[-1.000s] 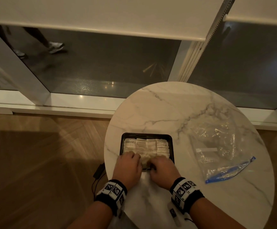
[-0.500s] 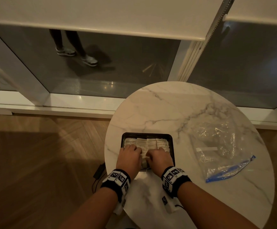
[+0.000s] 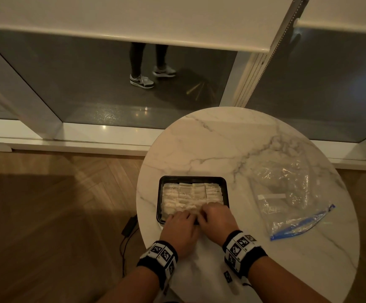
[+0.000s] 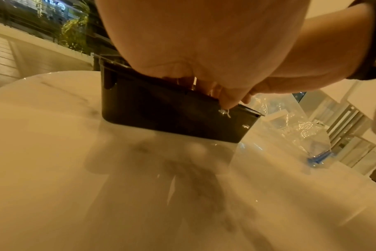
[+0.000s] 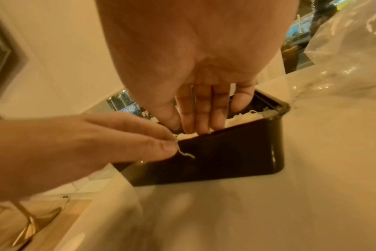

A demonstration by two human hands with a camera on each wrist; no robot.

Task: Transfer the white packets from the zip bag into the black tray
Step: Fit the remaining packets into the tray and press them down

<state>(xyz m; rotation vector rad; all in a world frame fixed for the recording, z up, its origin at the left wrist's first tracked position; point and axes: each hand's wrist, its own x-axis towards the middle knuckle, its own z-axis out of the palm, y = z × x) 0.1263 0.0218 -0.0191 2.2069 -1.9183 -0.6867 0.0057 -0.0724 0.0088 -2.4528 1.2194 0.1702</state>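
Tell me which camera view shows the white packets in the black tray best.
The head view: it looks down into the black tray and shows the white packets in rows. The right wrist view shows only a strip of packets above the near wall, beyond the right hand. In the left wrist view the left hand and tray wall hide them.

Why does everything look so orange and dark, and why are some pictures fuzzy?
Head view: dim, warm indoor light, sharp enough to show the white packets in the black tray. Left wrist view: the marble table is smeared, with shadowy reflections. Right wrist view: the left hand is blurred, edges bent by the wide lens.
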